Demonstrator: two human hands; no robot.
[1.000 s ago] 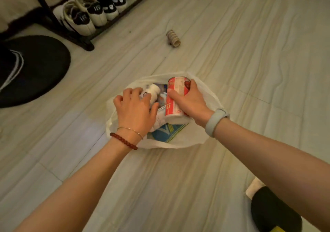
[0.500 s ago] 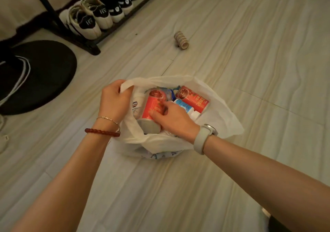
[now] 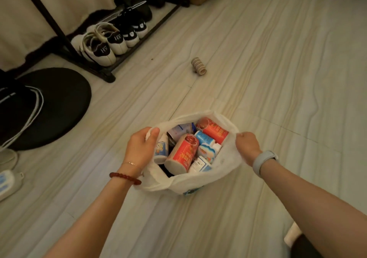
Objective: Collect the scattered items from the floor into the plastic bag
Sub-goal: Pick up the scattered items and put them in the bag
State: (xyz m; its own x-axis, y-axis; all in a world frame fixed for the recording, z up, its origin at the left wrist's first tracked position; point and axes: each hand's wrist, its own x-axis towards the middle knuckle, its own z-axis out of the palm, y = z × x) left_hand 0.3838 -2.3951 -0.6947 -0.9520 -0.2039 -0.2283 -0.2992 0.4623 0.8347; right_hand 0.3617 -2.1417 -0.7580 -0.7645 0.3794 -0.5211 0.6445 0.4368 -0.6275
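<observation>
Both hands' grips [image 3: 142,148] [image 3: 247,145] hide the plastic bag [image 3: 190,182] handles.

We see one white plastic bag [image 3: 198,180] and two hands [image 3: 140,148] holding it. Inside we count two red cans [image 3: 183,153], plus some small white bottles too jumbled to count. One brown roll [image 3: 198,65] lies on the floor. Four shoes [image 3: 111,41] sit on the rack
</observation>
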